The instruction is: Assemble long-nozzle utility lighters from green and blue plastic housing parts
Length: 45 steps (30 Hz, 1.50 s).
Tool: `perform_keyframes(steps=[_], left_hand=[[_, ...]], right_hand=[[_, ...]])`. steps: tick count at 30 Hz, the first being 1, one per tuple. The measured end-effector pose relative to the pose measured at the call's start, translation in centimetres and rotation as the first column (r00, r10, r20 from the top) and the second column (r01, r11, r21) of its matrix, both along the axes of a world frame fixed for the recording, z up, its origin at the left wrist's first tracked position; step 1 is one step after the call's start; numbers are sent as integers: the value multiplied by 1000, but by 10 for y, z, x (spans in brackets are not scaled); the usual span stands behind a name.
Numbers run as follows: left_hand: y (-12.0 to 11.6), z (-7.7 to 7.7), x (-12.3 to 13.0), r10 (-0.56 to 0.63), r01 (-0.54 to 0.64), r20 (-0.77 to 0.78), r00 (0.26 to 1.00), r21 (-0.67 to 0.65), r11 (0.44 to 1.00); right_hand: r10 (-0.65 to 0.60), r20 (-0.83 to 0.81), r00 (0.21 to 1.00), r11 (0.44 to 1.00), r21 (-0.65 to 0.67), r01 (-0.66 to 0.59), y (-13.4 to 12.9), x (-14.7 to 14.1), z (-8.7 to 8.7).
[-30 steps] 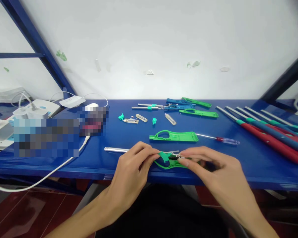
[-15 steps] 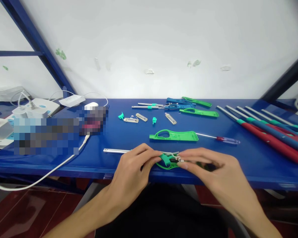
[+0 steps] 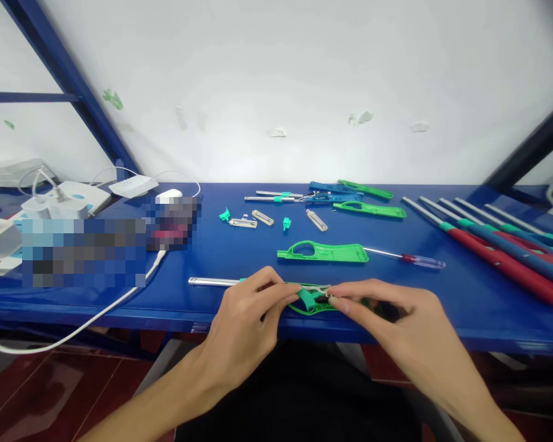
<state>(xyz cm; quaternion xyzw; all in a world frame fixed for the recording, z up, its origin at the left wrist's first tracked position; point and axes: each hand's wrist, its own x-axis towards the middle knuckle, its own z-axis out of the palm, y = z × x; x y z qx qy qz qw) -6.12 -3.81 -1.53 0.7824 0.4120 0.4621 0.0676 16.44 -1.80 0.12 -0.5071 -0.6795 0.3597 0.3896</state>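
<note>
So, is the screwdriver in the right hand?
No, the screwdriver lies on the blue table, beyond the right hand and apart from it.

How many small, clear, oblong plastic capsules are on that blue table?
3: left capsule, beside a teal plastic piece; middle capsule, next along; right capsule, farther right. Others may be hidden.

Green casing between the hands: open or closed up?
Open: the green casing has its inner side up, baring a black part; a separate green half lies beyond it on the table.
</note>
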Motion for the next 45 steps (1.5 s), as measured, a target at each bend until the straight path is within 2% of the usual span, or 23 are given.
perform_keyframes(steps=[6,15,22,29,35,45], left_hand=[[1,-1,-1,-9,9,2,1000,59,998],[1,-3,-2,-19,20,-24,1000,76,997],[2,-3,0,-18,19,-14,1000,75,997],[1,-4,-2,-7,9,-18,1000,76,997],[0,-5,-2,-11,12,-27,1000,67,998],[-2,0,1,-6,4,33,999,61,998]], right_hand=[[-28,-20,999,998,-59,27,-4,-3,8],[-42,-56,998,995,-88,37,-7,-7,15],[-13,-66,998,999,-35,11,0,-1,3],[-22,22,1000,999,-24,23,0,-3,2],[40,90,995,999,22,-42,1,0,-3],[30,-1,1000,999,40,-30,0,-1,-3]])
